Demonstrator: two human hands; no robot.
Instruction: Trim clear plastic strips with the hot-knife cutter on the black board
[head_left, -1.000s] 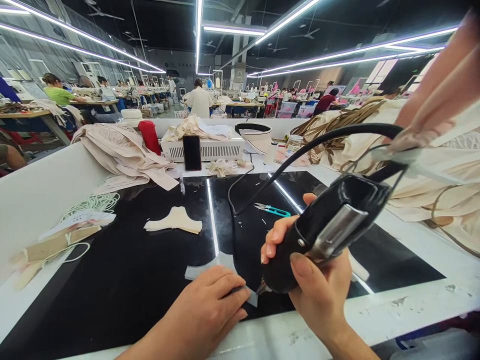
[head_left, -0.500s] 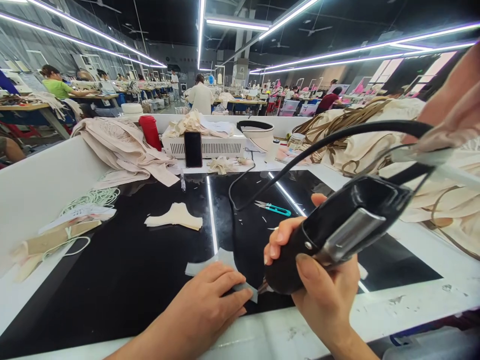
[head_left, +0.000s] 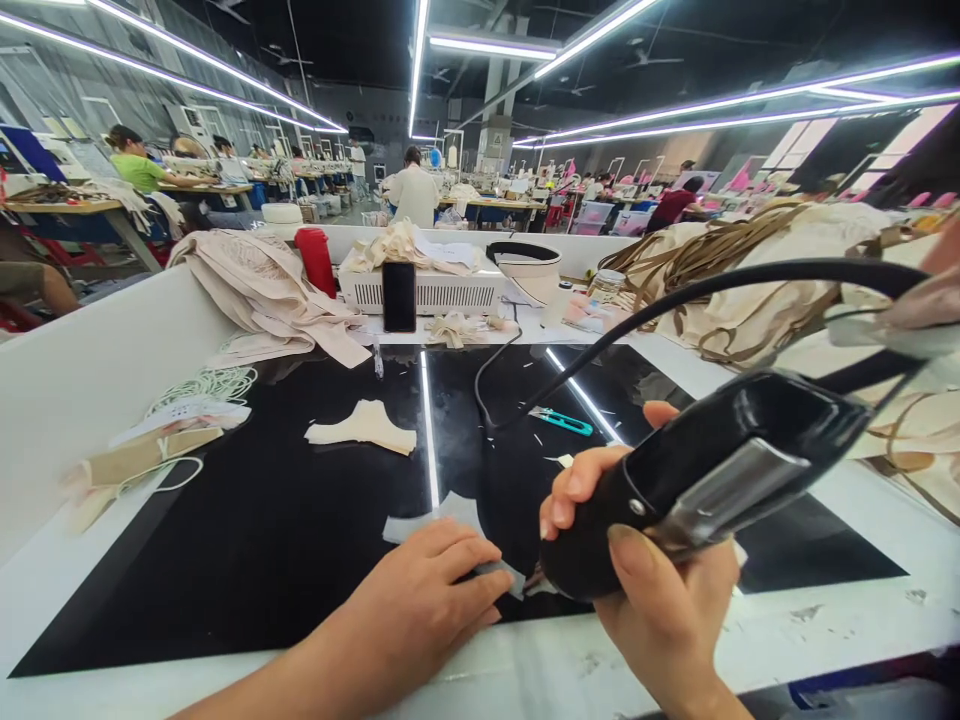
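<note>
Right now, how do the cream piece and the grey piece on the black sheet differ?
The cream piece is warm-toned; the grey piece is cool and bluish. The cream piece lies untouched in full view, while the left hand covers part of the grey piece. Both lie on the black sheet.

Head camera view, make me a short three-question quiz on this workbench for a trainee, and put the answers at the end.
1. Multiple choice: what colour is the handle of the snips?
A) red
B) teal
C) yellow

2. True or false: the phone is lying flat on the black mat.

3. Fill in the blank: the left hand rests on the thin ____ piece, while the right hand holds the black tool.

Key: 1 B; 2 false; 3 grey
</note>
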